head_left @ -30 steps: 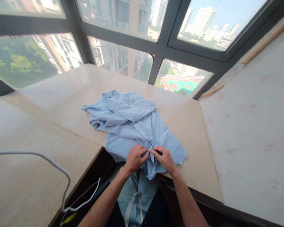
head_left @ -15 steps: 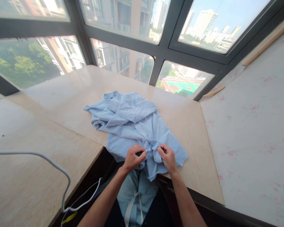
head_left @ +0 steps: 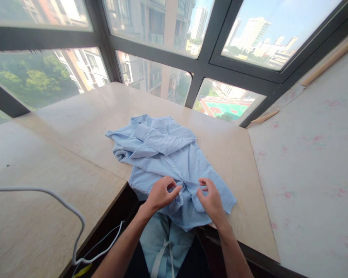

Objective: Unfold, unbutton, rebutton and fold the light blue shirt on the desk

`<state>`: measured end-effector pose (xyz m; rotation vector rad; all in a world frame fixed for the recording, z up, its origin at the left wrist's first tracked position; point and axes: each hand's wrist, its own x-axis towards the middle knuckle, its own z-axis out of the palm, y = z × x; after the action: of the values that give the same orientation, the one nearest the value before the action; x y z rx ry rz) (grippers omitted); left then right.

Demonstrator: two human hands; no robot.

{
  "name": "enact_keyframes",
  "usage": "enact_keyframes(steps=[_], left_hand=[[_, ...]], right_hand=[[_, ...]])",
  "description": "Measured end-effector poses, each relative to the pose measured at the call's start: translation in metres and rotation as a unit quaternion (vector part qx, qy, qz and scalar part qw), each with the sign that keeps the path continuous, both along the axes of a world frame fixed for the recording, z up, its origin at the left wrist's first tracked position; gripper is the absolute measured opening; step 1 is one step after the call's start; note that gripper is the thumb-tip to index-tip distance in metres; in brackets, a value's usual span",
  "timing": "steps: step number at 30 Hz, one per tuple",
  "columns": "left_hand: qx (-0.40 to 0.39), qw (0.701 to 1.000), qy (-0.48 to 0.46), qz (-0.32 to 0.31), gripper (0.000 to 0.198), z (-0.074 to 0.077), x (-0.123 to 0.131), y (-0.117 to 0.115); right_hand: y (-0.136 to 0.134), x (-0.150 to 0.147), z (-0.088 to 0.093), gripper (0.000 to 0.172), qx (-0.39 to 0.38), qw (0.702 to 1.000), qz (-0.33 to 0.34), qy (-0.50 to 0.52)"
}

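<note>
A light blue button shirt lies crumpled on the beige tabletop, collar away from me, hem hanging over the near edge. My left hand, a ring on one finger, pinches the left front edge of the shirt near its lower buttons. A little to the right, my right hand has its fingers curled on the right front edge. A gap of cloth shows between the two hands.
A second tabletop sits at lower left with a white cable arching over it. Large windows with dark frames stand behind the table. A pale flowered surface fills the right side.
My hands have drawn apart from where they met at the shirt's front opening, the right hand moving right. The view has shifted slightly downward.
</note>
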<state>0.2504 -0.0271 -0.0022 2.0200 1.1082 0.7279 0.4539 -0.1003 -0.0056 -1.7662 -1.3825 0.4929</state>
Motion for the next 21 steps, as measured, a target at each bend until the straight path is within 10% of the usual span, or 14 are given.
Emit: enact_keyframes(steps=[6,11,21], left_hand=[[0.078,0.997,0.010,0.019,0.025,-0.006,0.017,0.003],[0.072,0.996,0.017,0.050,0.023,-0.022,0.023,0.001],[0.062,0.998,0.008,0.025,0.010,-0.019,0.023,0.000]], right_hand=[[0.019,-0.025,0.030,0.028,0.018,0.972,0.145,-0.186],[0.034,-0.023,0.021,0.016,-0.040,0.960,0.146,-0.235],[0.034,-0.015,0.007,0.021,-0.106,0.987,0.124,0.008]])
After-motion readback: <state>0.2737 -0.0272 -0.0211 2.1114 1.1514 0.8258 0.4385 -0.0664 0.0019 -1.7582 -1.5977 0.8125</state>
